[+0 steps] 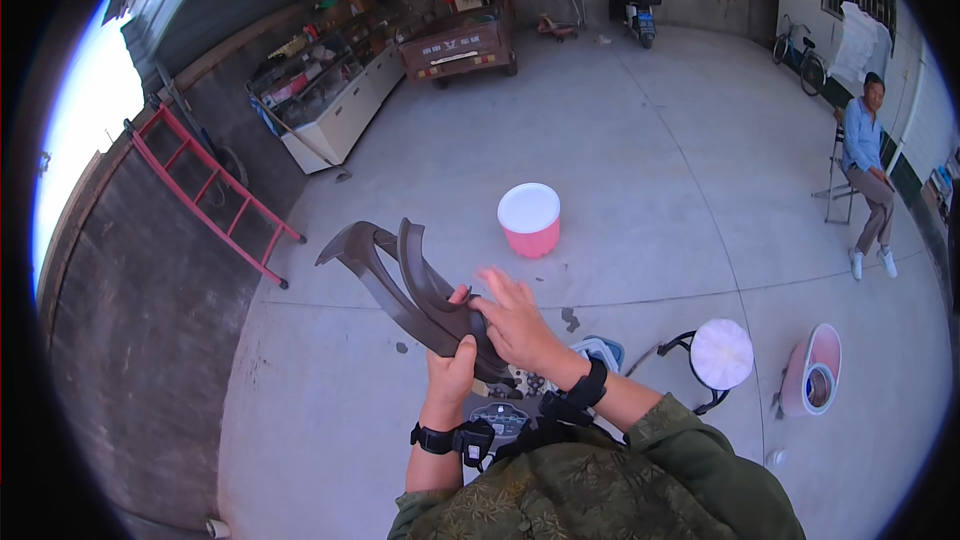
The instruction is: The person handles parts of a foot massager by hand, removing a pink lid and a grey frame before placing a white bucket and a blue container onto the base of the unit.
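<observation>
A dark grey-brown curved plastic part (405, 295) with two long arched arms and a gap between them is held up in front of me. My left hand (450, 375) is closed round its lower edge, the thumb lying on top. At the part's right side, my right hand (520, 325) touches it with a finger; the other fingers are stretched out and slightly blurred. A pink fingertip shows through beside the part's inner curve. Below my hands sits a grey panel-like thing (500, 418), partly hidden by my wrists. Each wrist wears a black strap with a small device.
A pink bucket with a white lid (530, 220) stands ahead. To the right are a stool with a fluffy white seat (722, 353) and a pink bin (812, 370). A person (865, 155) sits farther right. A red ladder (215, 190) leans at the left wall.
</observation>
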{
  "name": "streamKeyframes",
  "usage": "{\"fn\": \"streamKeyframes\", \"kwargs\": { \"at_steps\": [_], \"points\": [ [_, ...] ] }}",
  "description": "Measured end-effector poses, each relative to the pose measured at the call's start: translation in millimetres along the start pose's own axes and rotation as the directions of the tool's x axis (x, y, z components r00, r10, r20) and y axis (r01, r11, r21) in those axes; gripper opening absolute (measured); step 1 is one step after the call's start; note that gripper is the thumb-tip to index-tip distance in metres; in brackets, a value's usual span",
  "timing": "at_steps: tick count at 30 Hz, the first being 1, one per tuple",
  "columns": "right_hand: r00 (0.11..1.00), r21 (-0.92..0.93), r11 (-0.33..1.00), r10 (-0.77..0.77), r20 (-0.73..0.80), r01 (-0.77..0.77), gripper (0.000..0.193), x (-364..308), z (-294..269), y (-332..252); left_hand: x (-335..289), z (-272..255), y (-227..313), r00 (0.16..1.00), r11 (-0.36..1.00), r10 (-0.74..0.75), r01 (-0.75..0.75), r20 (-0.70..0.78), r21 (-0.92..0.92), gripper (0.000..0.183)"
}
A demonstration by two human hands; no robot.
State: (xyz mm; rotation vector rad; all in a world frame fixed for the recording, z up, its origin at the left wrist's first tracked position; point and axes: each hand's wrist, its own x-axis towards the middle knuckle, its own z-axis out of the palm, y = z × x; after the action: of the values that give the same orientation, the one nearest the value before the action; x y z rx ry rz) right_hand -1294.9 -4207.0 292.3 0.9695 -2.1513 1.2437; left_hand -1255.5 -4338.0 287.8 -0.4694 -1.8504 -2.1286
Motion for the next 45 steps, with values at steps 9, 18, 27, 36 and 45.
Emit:
{"fn": "streamKeyframes", "kwargs": {
  "at_steps": [9, 18, 27, 36, 45],
  "points": [
    [1.000, -0.037, 0.999, 0.013, -0.006, -0.013, 0.031, 4, -2, 9, 2, 3, -3, 0.997, 0.996, -0.070, 0.069, -0.013, -0.053, 0.055],
    [0.981, 0.184, 0.976, 0.143, -0.129, -0.118, 0.028, -24, -10, 72, 0, 0, 25, 0.979, 0.879, -0.192, 0.201, 0.066, -0.431, 0.053],
    [0.640, 0.796, -0.097, 0.540, 0.546, -0.598, 0.038, -52, 14, 88, -3, -21, 30, 0.959, 0.789, -0.233, 0.284, 0.162, -0.545, 0.054],
    [0.686, 0.901, 0.018, 0.655, 0.317, -0.433, 0.026, -39, -20, 78, -5, -52, 3, 0.944, 0.899, -0.327, 0.295, -0.048, -0.325, 0.056],
    [0.724, 0.892, 0.149, 0.647, 0.238, -0.426, 0.023, -38, -21, 67, -11, -65, -14, 0.895, 0.854, -0.431, 0.361, -0.119, -0.375, 0.049]
  ]
}}
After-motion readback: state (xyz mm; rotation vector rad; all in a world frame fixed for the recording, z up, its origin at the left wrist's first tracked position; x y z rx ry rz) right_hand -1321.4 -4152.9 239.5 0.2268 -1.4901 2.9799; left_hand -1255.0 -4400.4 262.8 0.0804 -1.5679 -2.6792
